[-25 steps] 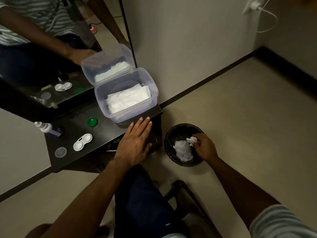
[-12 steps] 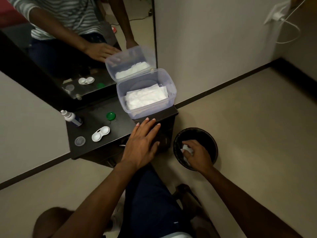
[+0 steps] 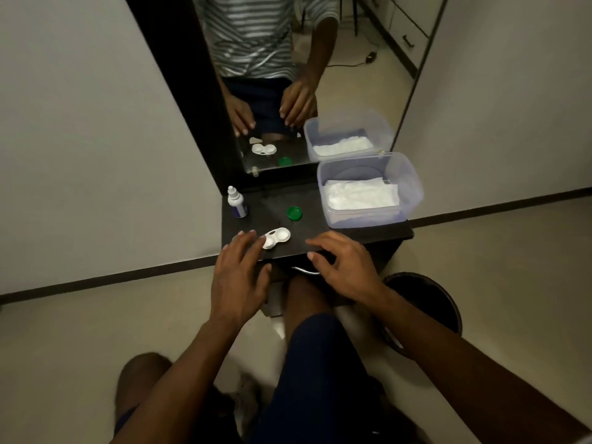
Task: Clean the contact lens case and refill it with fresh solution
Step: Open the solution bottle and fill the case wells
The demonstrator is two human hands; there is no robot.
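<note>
A white contact lens case [image 3: 277, 237] lies uncapped near the front of a small black table [image 3: 336, 230]. One green cap [image 3: 295, 213] sits behind it. A small solution bottle [image 3: 237, 202] with a white nozzle stands at the table's back left. My left hand [image 3: 239, 270] hovers over the front left edge with fingers straight, its fingertips at the case's left end. My right hand [image 3: 344, 265] is spread over the front edge to the right of the case, holding nothing.
A clear plastic box [image 3: 371, 190] of white tissues stands open at the table's back right. A mirror [image 3: 288, 81] rises behind the table. A black waste bin [image 3: 426, 302] stands on the floor at the right, partly hidden by my right forearm.
My right hand has left the bin, with the tissue no longer in it, and come up to the table's front edge. My left hand has slid left to the lens case.
</note>
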